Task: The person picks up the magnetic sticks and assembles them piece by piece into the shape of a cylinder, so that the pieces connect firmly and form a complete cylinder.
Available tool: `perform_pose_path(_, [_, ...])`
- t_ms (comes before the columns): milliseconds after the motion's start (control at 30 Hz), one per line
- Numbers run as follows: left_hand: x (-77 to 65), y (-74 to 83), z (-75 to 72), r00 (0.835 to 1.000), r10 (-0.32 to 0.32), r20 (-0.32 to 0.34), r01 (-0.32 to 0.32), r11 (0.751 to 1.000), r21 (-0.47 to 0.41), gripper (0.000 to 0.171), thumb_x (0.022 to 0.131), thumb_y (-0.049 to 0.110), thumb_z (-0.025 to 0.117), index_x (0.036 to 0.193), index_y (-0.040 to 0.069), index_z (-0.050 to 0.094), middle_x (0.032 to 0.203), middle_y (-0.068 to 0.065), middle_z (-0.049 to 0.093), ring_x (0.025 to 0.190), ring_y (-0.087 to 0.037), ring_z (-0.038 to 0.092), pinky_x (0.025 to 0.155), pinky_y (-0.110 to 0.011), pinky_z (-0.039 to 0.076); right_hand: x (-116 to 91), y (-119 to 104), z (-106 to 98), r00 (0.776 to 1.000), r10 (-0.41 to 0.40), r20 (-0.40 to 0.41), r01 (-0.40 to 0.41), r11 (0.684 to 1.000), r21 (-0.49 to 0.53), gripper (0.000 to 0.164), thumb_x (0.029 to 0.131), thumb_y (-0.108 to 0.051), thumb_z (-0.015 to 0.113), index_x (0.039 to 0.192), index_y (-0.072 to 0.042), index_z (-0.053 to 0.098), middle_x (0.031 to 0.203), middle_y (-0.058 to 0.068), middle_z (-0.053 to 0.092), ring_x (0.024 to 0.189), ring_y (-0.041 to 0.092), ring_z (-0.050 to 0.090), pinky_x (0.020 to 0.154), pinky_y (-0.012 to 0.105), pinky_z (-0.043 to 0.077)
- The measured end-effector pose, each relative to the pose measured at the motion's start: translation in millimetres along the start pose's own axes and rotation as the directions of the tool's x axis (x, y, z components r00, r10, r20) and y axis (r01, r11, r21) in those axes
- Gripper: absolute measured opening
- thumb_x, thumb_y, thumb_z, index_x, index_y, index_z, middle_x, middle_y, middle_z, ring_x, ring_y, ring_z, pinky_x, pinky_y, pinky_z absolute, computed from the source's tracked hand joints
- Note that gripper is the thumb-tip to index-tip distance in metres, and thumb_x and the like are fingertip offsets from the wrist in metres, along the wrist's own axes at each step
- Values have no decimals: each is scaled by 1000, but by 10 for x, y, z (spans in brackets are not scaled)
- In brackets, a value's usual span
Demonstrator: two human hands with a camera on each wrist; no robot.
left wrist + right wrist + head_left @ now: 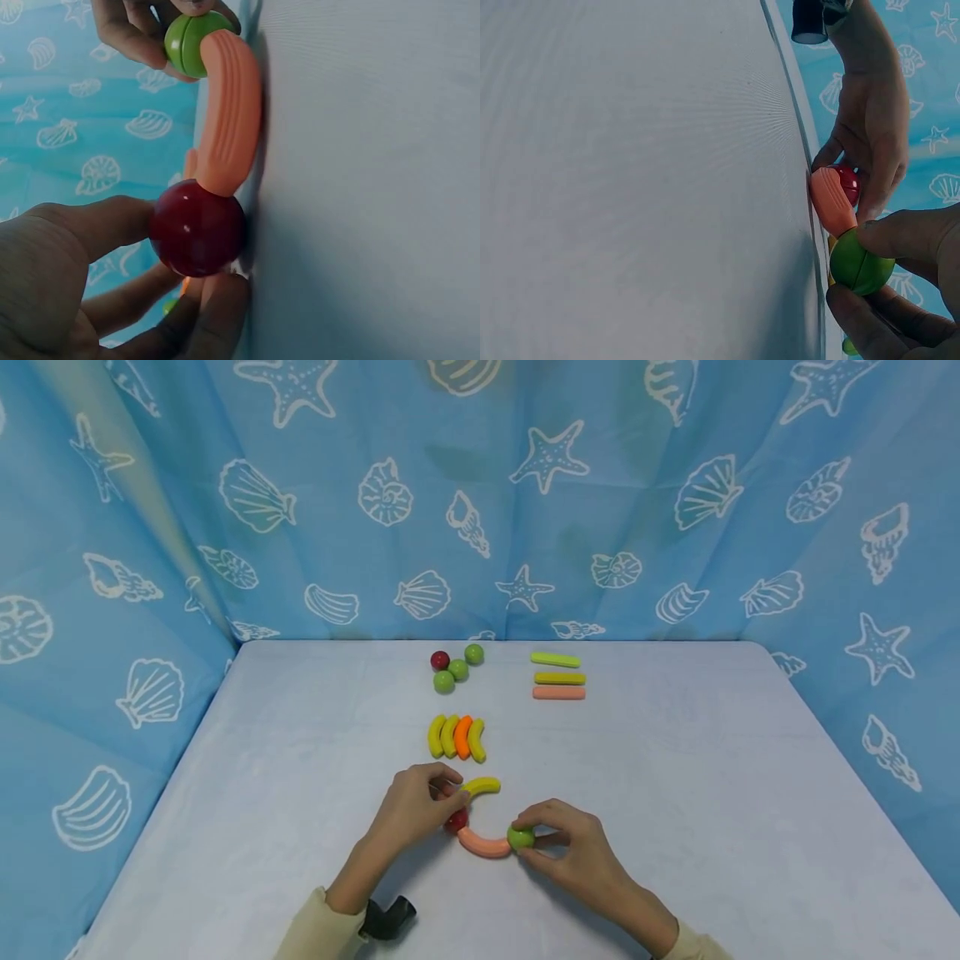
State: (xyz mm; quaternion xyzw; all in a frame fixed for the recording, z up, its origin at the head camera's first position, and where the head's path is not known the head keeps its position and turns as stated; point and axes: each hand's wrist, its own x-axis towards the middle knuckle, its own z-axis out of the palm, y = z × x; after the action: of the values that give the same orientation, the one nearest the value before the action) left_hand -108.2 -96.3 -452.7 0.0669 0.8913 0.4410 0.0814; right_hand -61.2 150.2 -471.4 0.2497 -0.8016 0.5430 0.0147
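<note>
My left hand pinches a glossy red ball between thumb and fingertips, low over the white table. My right hand holds a green ball the same way; a seam line circles it in the right wrist view. A ribbed, salmon-coloured curved piece bridges the two balls, one end against each, bowing toward me in the head view. From the red ball's far side a yellow curved piece bends away to the right, its near end partly hidden by my left fingers.
Beyond my hands lie yellow curved pieces with one orange curved piece among them. Farther back sit green balls, another red ball and straight sticks in light green, yellow and salmon. A shell-patterned blue curtain surrounds the table.
</note>
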Motion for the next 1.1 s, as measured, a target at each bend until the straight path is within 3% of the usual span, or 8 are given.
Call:
perform_pose_path(200, [49, 60, 23, 997, -73, 33, 72, 997, 37, 20, 87, 20, 78, 102, 8, 73, 75, 0, 60, 63, -16, 54, 55, -27, 48, -6, 25, 2, 1000, -11, 5, 11, 1000, 0, 36, 77, 8, 82, 105, -14, 72, 105, -2, 68, 93, 17, 68, 70, 30, 60])
perform_pose_path(333, [56, 62, 31, 996, -85, 32, 84, 996, 39, 19, 87, 20, 77, 101, 8, 73, 75, 0, 60, 63, -16, 54, 55, -26, 49, -2, 25, 6, 1000, -12, 7, 12, 1000, -1, 37, 77, 9, 81, 105, -13, 72, 105, -2, 68, 93, 17, 68, 70, 30, 60])
perform_pose_path(600, [52, 22, 49, 998, -67, 8, 67, 998, 10, 16, 87, 20, 76, 99, 10, 73, 75, 1, 60, 65, -17, 54, 56, -28, 50, -3, 37, 5, 1000, -21, 5, 21, 1000, -4, 36, 78, 8, 81, 105, -13, 72, 104, -2, 68, 93, 17, 68, 70, 30, 60])
perform_pose_path(800, [39, -24, 62, 999, -34, -26, 33, 999, -17, 14, 86, 18, 76, 97, 10, 73, 75, 3, 61, 67, -16, 55, 55, -29, 49, -5, 36, 6, 1000, 18, 8, -17, 1000, -26, 36, 78, 6, 82, 108, -10, 71, 104, -4, 68, 93, 15, 68, 71, 29, 60])
perform_pose_path(1100, [25, -54, 64, 999, -7, -36, 6, 999, -42, 13, 87, 18, 75, 97, 10, 73, 76, 4, 62, 68, -15, 56, 56, -28, 50, 5, 28, 6, 999, 40, 30, -38, 998, -56, 37, 78, 5, 82, 107, -15, 71, 104, -6, 68, 93, 14, 68, 71, 29, 60])
